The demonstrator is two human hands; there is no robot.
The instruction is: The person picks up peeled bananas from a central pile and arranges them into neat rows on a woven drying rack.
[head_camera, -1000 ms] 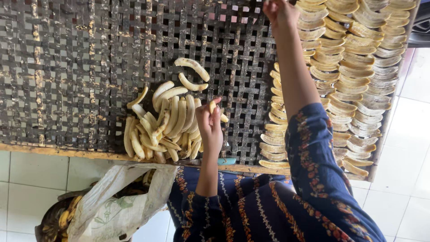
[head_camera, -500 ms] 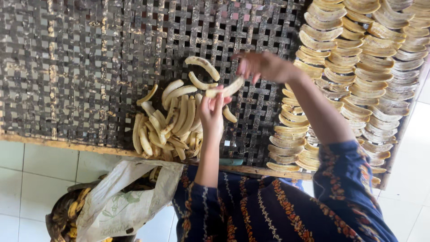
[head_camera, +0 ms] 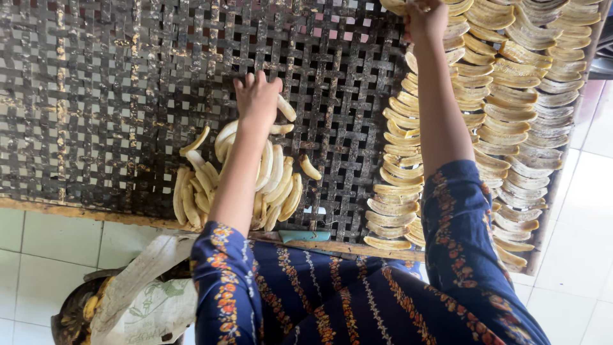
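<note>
Banana slices (head_camera: 236,185) lie heaped near the rack's (head_camera: 96,96) wooden front edge, pale yellow strips piled loosely over the dark woven lattice. A person in a navy flowered dress (head_camera: 357,300) leans over that edge, both arms stretched out across the rack. Nearest the camera, beside the tiled floor (head_camera: 38,255), a white sack (head_camera: 147,300) sags open over a dark basin (head_camera: 73,316) holding yellow pieces. A small teal object (head_camera: 304,236) rests on the front edge beside the heap.

The left hand (head_camera: 257,96) lies just beyond the heap, fingers spread and pressed down on the lattice, with a slice (head_camera: 285,107) under its fingertips; whether it grips that slice cannot be told. One lone slice (head_camera: 310,167) sits apart on the lattice, to the right of the heap.

Along the rack's right side, slices stand in overlapping rows (head_camera: 511,83) running from the front edge to the far edge. The right hand (head_camera: 424,19) reaches to the far edge at the inner row, fingers curled; what it has hold of, if anything, is cut off at the top of the view.
</note>
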